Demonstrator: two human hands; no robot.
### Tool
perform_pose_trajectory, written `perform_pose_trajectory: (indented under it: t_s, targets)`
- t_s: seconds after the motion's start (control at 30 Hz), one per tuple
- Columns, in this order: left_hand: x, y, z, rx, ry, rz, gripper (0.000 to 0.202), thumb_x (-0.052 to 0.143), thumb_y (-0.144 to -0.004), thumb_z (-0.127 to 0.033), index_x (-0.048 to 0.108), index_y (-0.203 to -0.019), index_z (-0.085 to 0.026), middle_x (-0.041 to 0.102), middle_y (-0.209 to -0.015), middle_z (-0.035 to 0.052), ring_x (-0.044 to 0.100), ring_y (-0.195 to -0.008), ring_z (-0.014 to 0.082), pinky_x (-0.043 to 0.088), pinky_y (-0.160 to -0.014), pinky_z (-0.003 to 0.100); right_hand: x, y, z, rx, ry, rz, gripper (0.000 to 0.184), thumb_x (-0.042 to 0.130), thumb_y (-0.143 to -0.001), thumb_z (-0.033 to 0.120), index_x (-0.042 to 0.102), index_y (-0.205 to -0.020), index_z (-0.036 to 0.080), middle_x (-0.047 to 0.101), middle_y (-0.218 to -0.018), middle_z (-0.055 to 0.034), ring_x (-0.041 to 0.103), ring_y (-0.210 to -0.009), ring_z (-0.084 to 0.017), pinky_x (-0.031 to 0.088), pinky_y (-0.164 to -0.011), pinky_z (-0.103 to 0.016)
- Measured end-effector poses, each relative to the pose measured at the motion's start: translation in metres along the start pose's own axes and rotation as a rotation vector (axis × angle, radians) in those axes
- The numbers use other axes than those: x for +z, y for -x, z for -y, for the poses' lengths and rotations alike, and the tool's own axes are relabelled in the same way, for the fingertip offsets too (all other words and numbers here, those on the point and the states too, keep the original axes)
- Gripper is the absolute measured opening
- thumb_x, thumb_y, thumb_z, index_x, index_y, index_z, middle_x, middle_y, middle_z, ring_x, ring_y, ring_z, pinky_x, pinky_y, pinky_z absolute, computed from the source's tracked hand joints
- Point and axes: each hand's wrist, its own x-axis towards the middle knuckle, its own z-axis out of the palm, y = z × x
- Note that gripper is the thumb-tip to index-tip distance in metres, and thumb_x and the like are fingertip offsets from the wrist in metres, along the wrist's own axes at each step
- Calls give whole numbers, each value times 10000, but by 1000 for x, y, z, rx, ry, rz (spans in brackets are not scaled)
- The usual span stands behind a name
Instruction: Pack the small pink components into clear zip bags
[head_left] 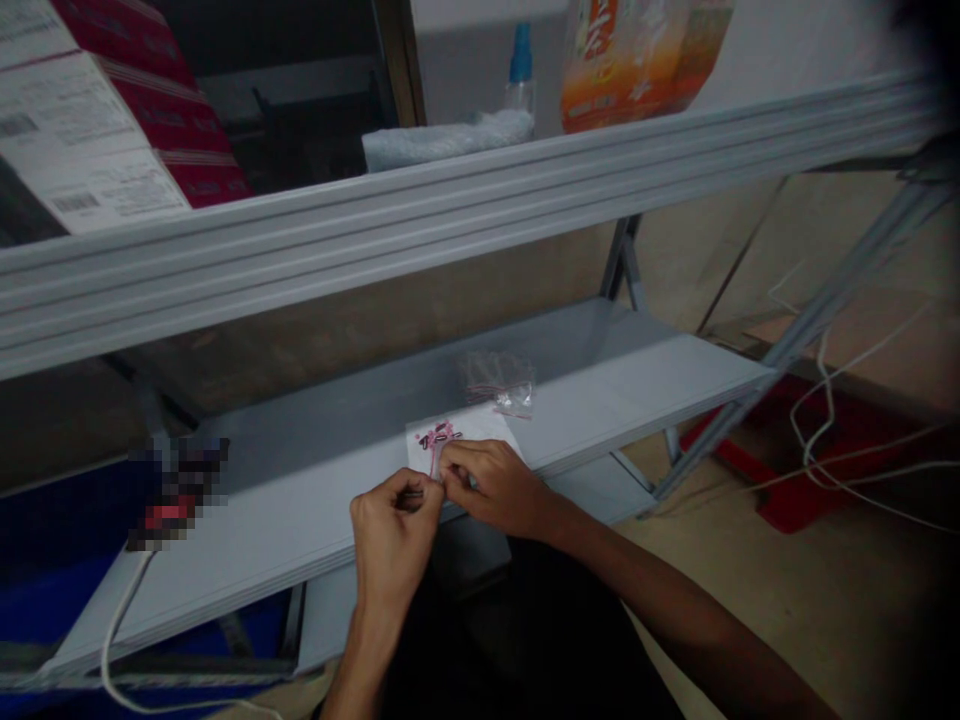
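I had a grey metal shelf (315,525) running across the view, with the long grey rail (450,215) of a higher shelf above it. Up there sat a cardboard box (112,115), a bottle with a blue cap (520,75), a white cloth (448,140) and an orange packet (637,65), all cut off or partly hidden. By the shelf's left end, a pixelated object (176,490) was impossible to make out, with a blue bin (52,560) below it. White wires (825,420) crossed a red object (780,480) on the floor (787,620).

A white card (465,435) with pink print lay near the shelf's front edge, just before a bunch of clear plastic bags (499,385). The left hand (394,545) and right hand (487,490) met at the card, their fingers (444,468) pinched together on a thin pink strand (433,462), the grip partly hidden.
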Motion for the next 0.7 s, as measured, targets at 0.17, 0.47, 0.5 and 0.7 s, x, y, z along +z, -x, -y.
perform_pose_trajectory:
  t_s: [0.17, 0.47, 0.5, 0.7]
  targets:
    - [-9, -5, 8, -44, -62, -78, 168, 590, -778, -259, 655, -650, -172, 654, -579, -14, 606, -554, 145, 413, -566, 215, -6, -2, 0, 70, -62, -117, 144, 506, -764, 93, 470, -662, 187, 491, -619, 34, 454, -588, -108, 335, -626, -238]
    - [-9, -8, 12, 43, -100, 133, 123, 588, -815, -305, 575, -751, -201, 620, -627, -30, 582, -562, 132, 383, -565, 215, -7, 1, 4, -70, -105, -56, 136, 517, -733, 96, 464, -654, 192, 495, -641, 24, 477, -615, -119, 361, -635, -243]
    - [-10, -9, 13, 36, -168, 110, 113, 590, -803, -287, 572, -728, -204, 616, -609, -32, 578, -554, 135, 369, -563, 218, -8, 1, 3, -55, -90, -57, 137, 516, -713, 87, 460, -645, 192, 497, -637, 23, 477, -610, -118, 360, -631, -242]
    - [-5, -3, 5, 12, -345, 4, 223, 577, -814, -322, 557, -625, -207, 610, -546, -23, 558, -514, 142, 312, -553, 232, -6, 4, 4, 82, -56, -67, 94, 573, -735, 162, 488, -718, 198, 527, -625, 38, 492, -576, -113, 378, -645, -243]
